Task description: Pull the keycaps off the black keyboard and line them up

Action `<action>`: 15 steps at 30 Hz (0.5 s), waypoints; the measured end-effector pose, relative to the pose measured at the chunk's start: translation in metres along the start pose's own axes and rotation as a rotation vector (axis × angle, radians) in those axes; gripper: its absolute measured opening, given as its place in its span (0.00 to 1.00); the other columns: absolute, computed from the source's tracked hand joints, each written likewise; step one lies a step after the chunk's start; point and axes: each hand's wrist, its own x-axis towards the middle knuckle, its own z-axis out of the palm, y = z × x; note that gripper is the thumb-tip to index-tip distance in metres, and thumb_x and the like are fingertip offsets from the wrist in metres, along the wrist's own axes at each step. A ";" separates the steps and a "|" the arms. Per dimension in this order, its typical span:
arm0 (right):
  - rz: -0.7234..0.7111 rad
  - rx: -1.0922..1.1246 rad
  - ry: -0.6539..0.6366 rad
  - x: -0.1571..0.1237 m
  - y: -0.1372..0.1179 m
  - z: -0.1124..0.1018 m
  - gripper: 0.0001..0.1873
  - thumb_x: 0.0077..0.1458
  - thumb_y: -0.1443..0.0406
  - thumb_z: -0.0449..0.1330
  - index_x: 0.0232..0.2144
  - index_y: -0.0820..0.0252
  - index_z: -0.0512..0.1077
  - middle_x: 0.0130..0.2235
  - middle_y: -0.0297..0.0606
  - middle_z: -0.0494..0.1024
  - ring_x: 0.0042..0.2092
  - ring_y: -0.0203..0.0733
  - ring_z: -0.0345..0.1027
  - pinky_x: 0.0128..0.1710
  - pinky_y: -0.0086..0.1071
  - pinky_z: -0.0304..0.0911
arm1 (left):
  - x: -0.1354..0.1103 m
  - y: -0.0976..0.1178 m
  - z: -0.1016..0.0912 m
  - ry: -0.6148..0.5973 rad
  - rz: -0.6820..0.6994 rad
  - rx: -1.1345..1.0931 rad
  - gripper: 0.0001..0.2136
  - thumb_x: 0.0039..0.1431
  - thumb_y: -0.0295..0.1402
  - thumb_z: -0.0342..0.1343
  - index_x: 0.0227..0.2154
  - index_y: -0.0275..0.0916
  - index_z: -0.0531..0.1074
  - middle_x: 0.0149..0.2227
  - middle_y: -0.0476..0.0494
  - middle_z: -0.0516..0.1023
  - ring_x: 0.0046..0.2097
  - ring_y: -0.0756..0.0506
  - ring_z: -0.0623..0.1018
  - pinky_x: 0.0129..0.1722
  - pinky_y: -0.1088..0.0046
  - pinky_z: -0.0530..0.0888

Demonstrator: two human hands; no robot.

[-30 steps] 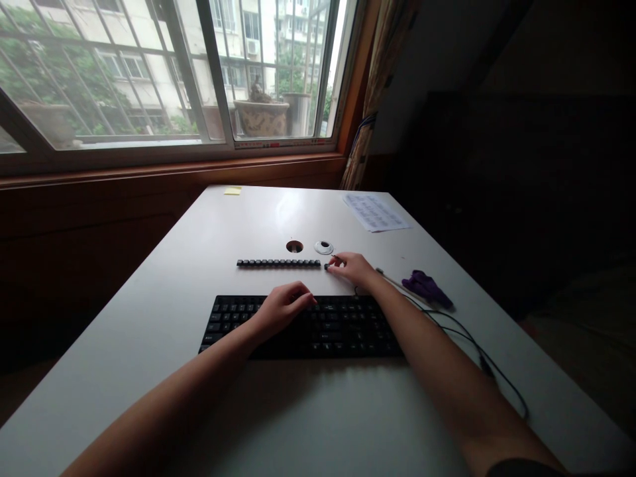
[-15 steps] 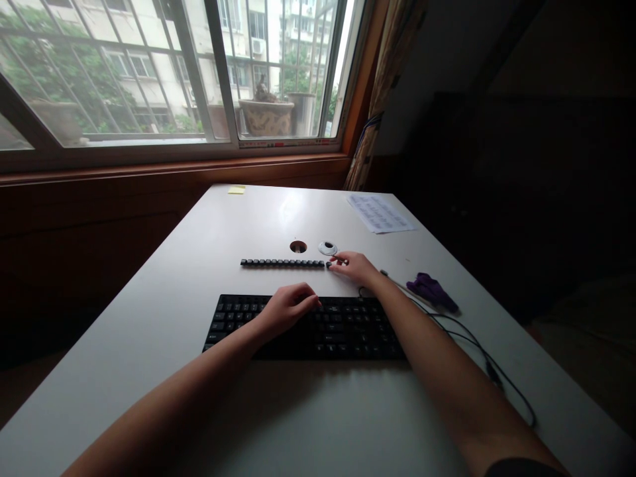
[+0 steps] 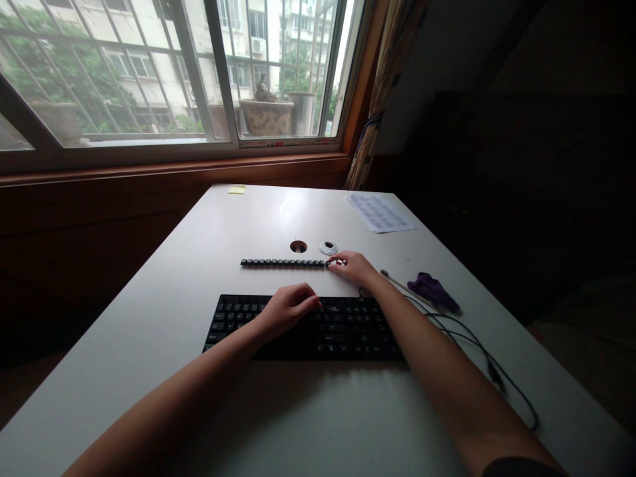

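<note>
A black keyboard [image 3: 342, 328] lies across the middle of the white desk [image 3: 149, 344]. My left hand [image 3: 285, 308] rests on its upper rows with the fingers curled down against the keys. Beyond the keyboard a straight row of loose black keycaps [image 3: 283, 263] lies on the desk. My right hand [image 3: 354, 266] reaches to the right end of that row, its fingertips pinched on a small black keycap [image 3: 329, 264] that touches the last one in line.
A round cable hole [image 3: 298, 246] and its white cap [image 3: 327, 248] sit just past the row. A purple tool [image 3: 431, 290] and the keyboard's black cable [image 3: 489, 371] lie at right. A printed sheet [image 3: 380, 213] and a yellow sticky note [image 3: 236, 189] are near the window.
My right hand has slid the keycap leftward until it meets the end of the row. The left hand has stayed on the keyboard.
</note>
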 end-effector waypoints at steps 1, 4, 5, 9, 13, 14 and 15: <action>-0.003 0.002 0.002 0.000 0.000 0.001 0.13 0.52 0.59 0.64 0.41 0.54 0.80 0.36 0.35 0.80 0.36 0.39 0.70 0.37 0.29 0.61 | 0.000 0.000 0.000 0.000 0.001 0.002 0.11 0.65 0.36 0.52 0.34 0.38 0.77 0.34 0.46 0.81 0.36 0.47 0.77 0.38 0.73 0.69; -0.008 0.001 0.008 0.001 0.001 0.002 0.14 0.52 0.60 0.64 0.41 0.54 0.80 0.36 0.35 0.80 0.36 0.39 0.70 0.37 0.29 0.61 | 0.001 -0.001 0.000 -0.001 0.002 0.008 0.11 0.65 0.37 0.52 0.34 0.38 0.77 0.34 0.46 0.81 0.36 0.46 0.77 0.38 0.73 0.69; -0.010 0.001 0.010 0.001 0.001 0.002 0.14 0.52 0.60 0.64 0.41 0.54 0.80 0.36 0.35 0.80 0.36 0.39 0.70 0.37 0.29 0.61 | 0.001 -0.001 0.000 -0.001 0.002 0.010 0.11 0.65 0.37 0.52 0.34 0.38 0.77 0.34 0.46 0.81 0.36 0.46 0.77 0.38 0.73 0.69; -0.010 -0.004 0.007 0.001 0.001 0.002 0.14 0.52 0.60 0.63 0.42 0.54 0.80 0.36 0.35 0.80 0.36 0.39 0.70 0.37 0.30 0.62 | 0.000 0.000 0.000 -0.006 -0.006 0.020 0.12 0.65 0.38 0.52 0.34 0.38 0.77 0.34 0.45 0.81 0.36 0.46 0.77 0.39 0.73 0.70; -0.006 -0.008 0.000 0.001 0.001 0.002 0.14 0.52 0.59 0.63 0.42 0.54 0.80 0.36 0.35 0.80 0.36 0.39 0.70 0.38 0.30 0.62 | 0.000 0.002 0.000 0.000 -0.004 0.022 0.12 0.65 0.38 0.52 0.34 0.38 0.77 0.34 0.45 0.81 0.36 0.46 0.77 0.39 0.73 0.70; -0.001 -0.008 0.001 0.001 0.001 0.002 0.14 0.52 0.59 0.64 0.42 0.54 0.80 0.37 0.35 0.80 0.37 0.40 0.71 0.38 0.30 0.63 | 0.000 0.002 0.000 0.000 -0.003 0.022 0.12 0.65 0.38 0.52 0.34 0.38 0.77 0.34 0.45 0.82 0.36 0.46 0.78 0.39 0.73 0.71; 0.004 -0.008 0.003 0.001 0.001 0.002 0.14 0.52 0.59 0.64 0.42 0.54 0.80 0.37 0.36 0.80 0.37 0.40 0.71 0.38 0.30 0.63 | 0.000 0.002 0.000 0.000 -0.004 0.023 0.12 0.65 0.38 0.52 0.34 0.38 0.77 0.34 0.45 0.82 0.36 0.46 0.78 0.39 0.73 0.71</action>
